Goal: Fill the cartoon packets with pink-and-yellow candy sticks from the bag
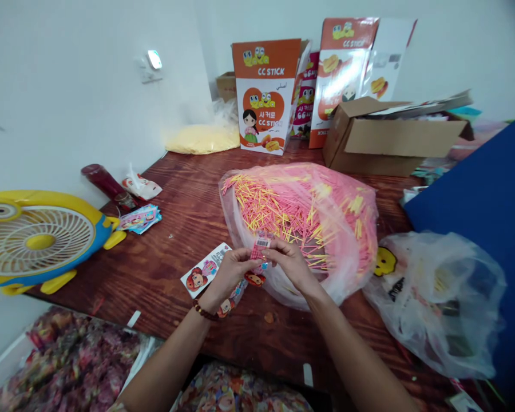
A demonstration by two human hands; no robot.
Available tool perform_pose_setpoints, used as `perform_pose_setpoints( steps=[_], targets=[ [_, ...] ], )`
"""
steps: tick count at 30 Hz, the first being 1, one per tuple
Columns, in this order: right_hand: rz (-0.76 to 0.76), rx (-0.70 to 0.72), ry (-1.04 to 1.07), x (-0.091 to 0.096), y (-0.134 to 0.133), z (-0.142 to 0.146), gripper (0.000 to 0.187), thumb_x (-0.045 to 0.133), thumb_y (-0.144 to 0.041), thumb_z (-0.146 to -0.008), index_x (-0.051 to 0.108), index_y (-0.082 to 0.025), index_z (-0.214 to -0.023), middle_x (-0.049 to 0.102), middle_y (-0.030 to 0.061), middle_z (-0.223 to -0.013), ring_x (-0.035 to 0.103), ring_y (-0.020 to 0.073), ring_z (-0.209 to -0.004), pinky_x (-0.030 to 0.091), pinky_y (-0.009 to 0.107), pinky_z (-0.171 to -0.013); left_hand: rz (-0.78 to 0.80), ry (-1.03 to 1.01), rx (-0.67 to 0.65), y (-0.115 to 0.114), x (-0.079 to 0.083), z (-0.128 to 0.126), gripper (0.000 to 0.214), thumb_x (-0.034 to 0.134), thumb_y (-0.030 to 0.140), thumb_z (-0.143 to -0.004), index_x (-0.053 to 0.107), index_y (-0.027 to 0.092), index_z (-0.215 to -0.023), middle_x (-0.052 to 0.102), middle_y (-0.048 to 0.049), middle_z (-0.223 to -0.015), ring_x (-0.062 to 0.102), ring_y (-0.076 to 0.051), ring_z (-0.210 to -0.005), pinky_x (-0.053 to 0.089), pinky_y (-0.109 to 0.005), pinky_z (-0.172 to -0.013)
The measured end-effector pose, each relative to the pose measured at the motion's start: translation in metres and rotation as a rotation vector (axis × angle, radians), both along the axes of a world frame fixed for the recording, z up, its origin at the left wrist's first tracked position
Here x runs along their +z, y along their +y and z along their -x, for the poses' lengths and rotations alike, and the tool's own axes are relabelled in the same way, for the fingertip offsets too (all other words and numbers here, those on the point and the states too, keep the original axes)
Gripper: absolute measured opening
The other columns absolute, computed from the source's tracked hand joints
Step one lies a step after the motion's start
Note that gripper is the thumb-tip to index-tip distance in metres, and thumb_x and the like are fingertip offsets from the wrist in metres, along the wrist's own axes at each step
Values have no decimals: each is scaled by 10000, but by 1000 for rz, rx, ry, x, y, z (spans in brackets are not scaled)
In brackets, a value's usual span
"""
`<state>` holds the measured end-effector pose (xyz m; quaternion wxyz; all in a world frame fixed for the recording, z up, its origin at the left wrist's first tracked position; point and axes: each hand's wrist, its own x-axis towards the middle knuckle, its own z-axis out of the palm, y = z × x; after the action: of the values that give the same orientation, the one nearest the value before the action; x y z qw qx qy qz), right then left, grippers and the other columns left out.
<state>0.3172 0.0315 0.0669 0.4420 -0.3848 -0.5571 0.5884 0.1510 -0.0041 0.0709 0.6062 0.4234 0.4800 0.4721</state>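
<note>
Both hands pinch a small pink packet with a barcode (261, 243) just in front of the large bag. My left hand (235, 270) grips its left side, with a beaded bracelet at the wrist. My right hand (289, 262) has its thumb and fingers closed on the right side. What the packet contains is too small to tell. Left of my left hand lies a white card with a cartoon girl (202, 272) on the table; more cartoon-printed pieces show partly under that hand. Behind the hands, a clear plastic bag (352, 280) lies open, full of pink and yellow sticks (274, 206).
At left stand a yellow fan (40, 240), a dark red bottle (107, 183) and printed cards (141, 218). Cartons (264, 97) and an open cardboard box (395, 137) line the back. A white plastic bag (438, 292) and blue panel (476, 229) are right. A heaped bin (72, 360) sits lower left.
</note>
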Motion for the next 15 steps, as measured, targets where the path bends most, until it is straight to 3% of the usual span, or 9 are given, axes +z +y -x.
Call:
perform_pose_setpoints(
  steps=[7, 10, 12, 15],
  targets=[
    [25, 66, -85, -5, 5, -2, 227, 686, -385, -764, 617, -187, -677, 585, -29, -646, 507, 120, -613, 384, 256, -587, 2, 80, 29, -3, -5, 6, 265, 820, 373, -655, 739, 123, -690, 681, -11, -636, 551, -100, -561, 437, -222, -580],
    [14, 25, -128, -3, 9, -3, 233, 668, -406, -773, 614, -192, -700, 576, -33, -634, 509, 118, -588, 370, 242, -541, 53, 100, 4, -5, -9, 11, 287, 808, 394, -668, 743, 125, -744, 683, -16, -653, 580, -119, -571, 470, -242, -593],
    [-9, 13, -191, -3, 10, 0, 253, 657, -402, -782, 594, -192, -657, 551, -38, -592, 492, 111, -550, 357, 236, -523, 81, 112, -23, -7, -11, 18, 283, 795, 394, -682, 736, 128, -762, 681, -15, -659, 591, -125, -571, 484, -251, -600],
    [6, 108, -299, -5, 7, 10, 266, 608, -385, -829, 597, -188, -652, 568, -34, -568, 518, 113, -520, 371, 235, -530, 73, 173, -56, -12, -14, 37, 268, 762, 394, -702, 724, 138, -770, 700, -22, -703, 605, -135, -590, 490, -256, -611]
  ],
)
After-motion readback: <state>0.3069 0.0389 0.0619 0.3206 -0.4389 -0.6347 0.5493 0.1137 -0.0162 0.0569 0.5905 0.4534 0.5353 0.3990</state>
